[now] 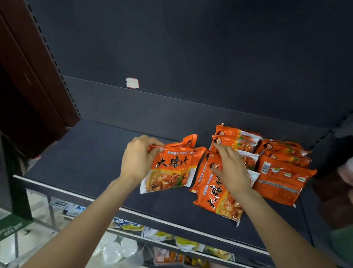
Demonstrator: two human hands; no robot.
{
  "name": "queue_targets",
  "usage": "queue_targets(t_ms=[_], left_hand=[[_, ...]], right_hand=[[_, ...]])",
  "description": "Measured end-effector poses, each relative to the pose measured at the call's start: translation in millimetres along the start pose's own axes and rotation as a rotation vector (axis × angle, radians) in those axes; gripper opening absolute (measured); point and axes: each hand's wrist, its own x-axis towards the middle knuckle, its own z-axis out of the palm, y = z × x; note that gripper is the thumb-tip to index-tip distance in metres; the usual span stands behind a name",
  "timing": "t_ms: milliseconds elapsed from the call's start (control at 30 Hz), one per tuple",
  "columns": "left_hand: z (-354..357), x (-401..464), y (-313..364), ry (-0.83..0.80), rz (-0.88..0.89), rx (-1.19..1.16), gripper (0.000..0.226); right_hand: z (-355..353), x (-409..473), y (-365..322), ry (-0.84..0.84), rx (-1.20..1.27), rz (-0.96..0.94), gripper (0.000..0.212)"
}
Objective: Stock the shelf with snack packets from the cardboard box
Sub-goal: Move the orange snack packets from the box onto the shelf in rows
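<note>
left hand (136, 159) fingers pinch 1 orange packet (169, 171) by its top; right hand (229, 169) fingers lie flat on another packet (215, 192).

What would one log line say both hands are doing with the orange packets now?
left hand: grips orange foil snack packet | right hand: rests flat on another orange packet | dark shelf: packets piled at right

Dim, even light; edges blurred (wide-angle bowing); foil glare.
</note>
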Motion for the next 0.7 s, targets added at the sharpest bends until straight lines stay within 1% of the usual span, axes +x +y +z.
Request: queue_targets(t_ms=[100,167,267,367,433,500,600,700], left_hand=[[-10,-6,1,0.013,0.008,-0.069,0.008],[-14,-12,6,0.006,0.025,-0.109,0.009],[-16,-21,17,-0.027,0.035,-0.201,0.018],[-8,-29,31,-0.095,0.031,-0.319,0.021],[5,-33,40,-0.167,0.013,-0.377,0.018],[25,-37,46,-0.225,-0.004,-0.389,0.015],[57,-43,48,-0.322,-0.004,-0.336,0.013],[82,-44,48,-0.374,-0.018,-0.305,0.01]], right_hand=[[-11,-9,-11,0.045,0.283,0.024,0.076],[-18,-16,-20,0.002,0.394,0.017,0.081],[-28,-28,-28,-0.037,0.582,0.033,0.092],[-38,-44,-25,-0.035,0.741,0.059,0.094],[-43,-56,-16,-0.024,0.753,0.082,0.087],[-46,-66,-3,-0.028,0.74,0.12,0.076],[-44,-81,17,0.0,0.732,0.193,0.059],[-35,-91,30,0.035,0.668,0.26,0.054]])
